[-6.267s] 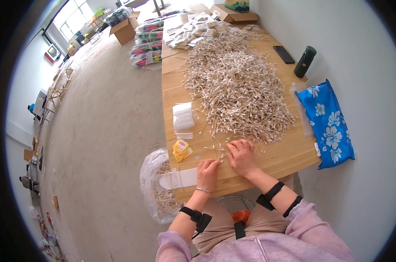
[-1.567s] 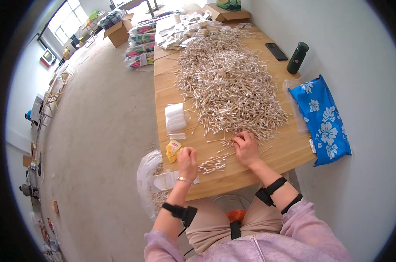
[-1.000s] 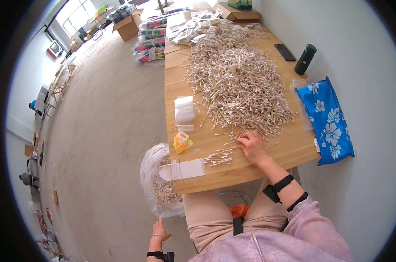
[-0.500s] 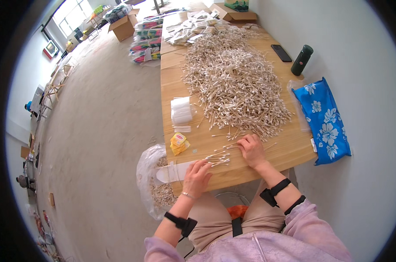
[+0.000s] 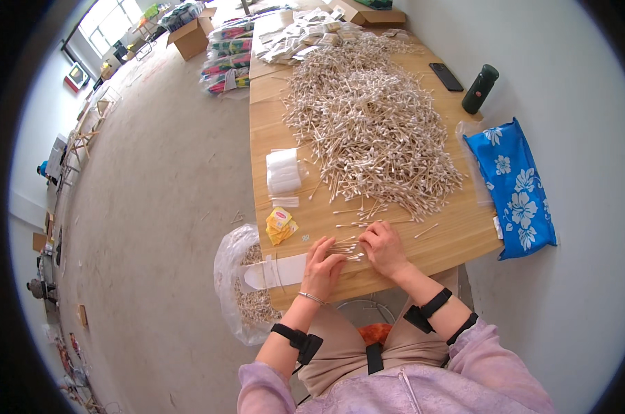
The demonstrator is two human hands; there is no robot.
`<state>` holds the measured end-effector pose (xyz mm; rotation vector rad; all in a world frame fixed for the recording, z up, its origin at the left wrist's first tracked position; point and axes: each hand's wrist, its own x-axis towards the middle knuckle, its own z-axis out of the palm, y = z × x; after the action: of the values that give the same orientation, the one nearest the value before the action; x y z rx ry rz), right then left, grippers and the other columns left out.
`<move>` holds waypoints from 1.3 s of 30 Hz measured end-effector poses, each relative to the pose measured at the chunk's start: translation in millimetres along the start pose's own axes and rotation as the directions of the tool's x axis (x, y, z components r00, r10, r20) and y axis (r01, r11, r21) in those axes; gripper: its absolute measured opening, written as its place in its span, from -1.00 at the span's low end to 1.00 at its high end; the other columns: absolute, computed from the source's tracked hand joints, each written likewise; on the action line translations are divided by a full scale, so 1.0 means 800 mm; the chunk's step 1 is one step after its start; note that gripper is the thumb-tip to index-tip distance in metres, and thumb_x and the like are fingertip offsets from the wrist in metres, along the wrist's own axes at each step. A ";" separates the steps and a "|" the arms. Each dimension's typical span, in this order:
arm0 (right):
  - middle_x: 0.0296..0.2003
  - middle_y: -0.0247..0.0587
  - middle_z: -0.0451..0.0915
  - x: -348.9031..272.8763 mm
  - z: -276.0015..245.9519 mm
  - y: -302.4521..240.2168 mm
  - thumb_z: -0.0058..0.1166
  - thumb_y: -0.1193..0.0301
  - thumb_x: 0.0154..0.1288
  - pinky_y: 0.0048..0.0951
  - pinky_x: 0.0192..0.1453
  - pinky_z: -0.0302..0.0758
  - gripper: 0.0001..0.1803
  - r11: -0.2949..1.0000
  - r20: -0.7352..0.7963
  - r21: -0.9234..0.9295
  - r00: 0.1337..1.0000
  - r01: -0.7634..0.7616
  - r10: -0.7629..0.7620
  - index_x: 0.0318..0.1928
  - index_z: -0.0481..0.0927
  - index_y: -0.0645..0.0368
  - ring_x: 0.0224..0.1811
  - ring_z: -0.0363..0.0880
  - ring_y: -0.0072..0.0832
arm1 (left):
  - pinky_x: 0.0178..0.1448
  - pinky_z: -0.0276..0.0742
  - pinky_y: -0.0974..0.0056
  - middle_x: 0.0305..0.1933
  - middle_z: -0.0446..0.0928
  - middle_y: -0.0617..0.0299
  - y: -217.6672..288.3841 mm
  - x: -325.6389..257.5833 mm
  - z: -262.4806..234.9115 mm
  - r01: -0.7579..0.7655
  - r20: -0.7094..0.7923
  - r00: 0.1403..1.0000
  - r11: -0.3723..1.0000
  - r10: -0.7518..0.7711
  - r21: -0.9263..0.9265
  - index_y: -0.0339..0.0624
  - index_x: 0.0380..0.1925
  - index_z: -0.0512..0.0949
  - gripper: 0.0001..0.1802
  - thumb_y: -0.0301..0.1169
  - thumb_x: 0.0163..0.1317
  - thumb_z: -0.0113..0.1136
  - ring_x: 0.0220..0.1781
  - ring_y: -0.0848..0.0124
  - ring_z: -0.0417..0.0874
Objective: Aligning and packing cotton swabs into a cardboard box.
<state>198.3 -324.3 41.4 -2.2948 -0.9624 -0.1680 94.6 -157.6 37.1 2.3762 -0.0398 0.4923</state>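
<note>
Cotton swabs (image 5: 343, 250) on wooden table (image 5: 457, 238), between our left hand (image 5: 321, 269) and right hand (image 5: 384, 250), long axes roughly left-right, visible tips rightward, left thumb apart, right fingers bunched, we can't confirm pinch.

Small bunch of white-tipped cotton swabs (image 5: 345, 249) on wooden table (image 5: 457, 247)

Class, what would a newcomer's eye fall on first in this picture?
The big heap of cotton swabs along the middle of the wooden table comes first. Next is the blue pack with white flowers by the table's right edge. At the near end, left hand and right hand flank a small bunch of swabs.
</note>
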 end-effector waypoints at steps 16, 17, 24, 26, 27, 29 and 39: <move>-0.37 -0.31 0.51 0.006 0.012 -0.012 0.25 0.42 0.03 -0.32 -0.08 0.44 -0.92 1.000 0.029 0.018 1.000 0.001 -0.002 -0.43 0.62 0.11 -0.19 0.45 -0.31 | 0.33 0.33 0.05 0.21 0.40 -0.01 -0.003 -0.002 0.003 0.041 -0.024 0.999 0.999 -0.040 0.023 -0.15 -0.15 0.61 -0.66 -0.48 0.00 0.35 0.32 -0.01 0.32; -0.35 -0.32 0.50 0.005 0.014 -0.011 0.25 0.42 0.03 -0.30 -0.07 0.44 -0.91 1.000 0.018 0.012 1.000 0.005 -0.005 -0.43 0.61 0.09 -0.17 0.46 -0.32 | 0.33 0.33 0.05 0.21 0.40 -0.02 -0.003 -0.001 0.003 0.044 -0.021 0.999 0.999 -0.044 0.021 -0.16 -0.14 0.61 -0.65 -0.48 0.00 0.35 0.33 0.00 0.31; -0.34 -0.27 0.50 -0.002 0.002 -0.005 0.24 0.42 0.05 -0.27 -0.06 0.42 -0.88 1.000 0.055 0.013 0.998 -0.008 0.007 -0.40 0.57 0.12 -0.17 0.45 -0.27 | 0.33 0.33 0.06 0.18 0.42 -0.02 -0.002 -0.003 0.002 0.075 -0.044 0.996 0.997 -0.076 -0.027 -0.16 -0.21 0.60 -0.68 -0.51 -0.05 0.36 0.31 0.00 0.34; -0.35 -0.23 0.48 -0.001 -0.001 -0.007 0.21 0.43 0.10 -0.26 -0.06 0.41 -0.88 0.999 0.036 0.048 0.999 -0.011 0.010 -0.39 0.54 0.13 -0.18 0.44 -0.23 | 0.33 0.33 0.06 0.18 0.42 -0.01 -0.002 -0.002 0.002 0.067 -0.046 0.997 0.997 -0.068 -0.027 -0.15 -0.23 0.60 -0.69 -0.51 -0.05 0.36 0.31 0.00 0.35; -0.35 -0.23 0.48 -0.002 -0.001 -0.005 0.21 0.43 0.10 -0.26 -0.06 0.41 -0.88 0.999 0.034 0.046 0.999 -0.011 0.009 -0.39 0.54 0.13 -0.18 0.44 -0.23 | 0.33 0.33 0.06 0.17 0.43 -0.01 -0.002 -0.001 0.003 0.061 -0.047 0.997 0.998 -0.062 -0.026 -0.15 -0.25 0.60 -0.70 -0.51 -0.06 0.36 0.30 0.00 0.35; -0.34 -0.18 0.48 -0.003 0.001 -0.002 0.17 0.44 0.15 -0.24 -0.06 0.39 -0.90 0.983 -0.045 0.150 0.993 -0.103 0.111 -0.38 0.51 0.15 -0.19 0.43 -0.19 | 0.33 0.33 0.06 0.17 0.43 -0.01 -0.001 -0.001 0.003 0.062 -0.046 0.997 0.998 -0.064 -0.026 -0.15 -0.24 0.60 -0.70 -0.51 -0.06 0.36 0.31 0.01 0.35; -0.34 -0.22 0.50 -0.012 -0.011 -0.012 0.15 0.42 0.16 -0.27 -0.07 0.43 -0.92 0.986 0.025 0.152 0.997 -0.074 0.071 -0.39 0.57 0.15 -0.18 0.44 -0.22 | 0.34 0.32 0.06 0.19 0.42 -0.01 -0.002 -0.003 0.004 0.070 -0.036 0.997 0.997 -0.070 0.012 -0.13 -0.15 0.62 -0.65 -0.48 -0.03 0.36 0.32 0.02 0.34</move>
<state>185.7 -330.2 49.9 -2.1898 -0.8687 -0.0396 93.5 -158.5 32.9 2.3723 0.0630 0.5027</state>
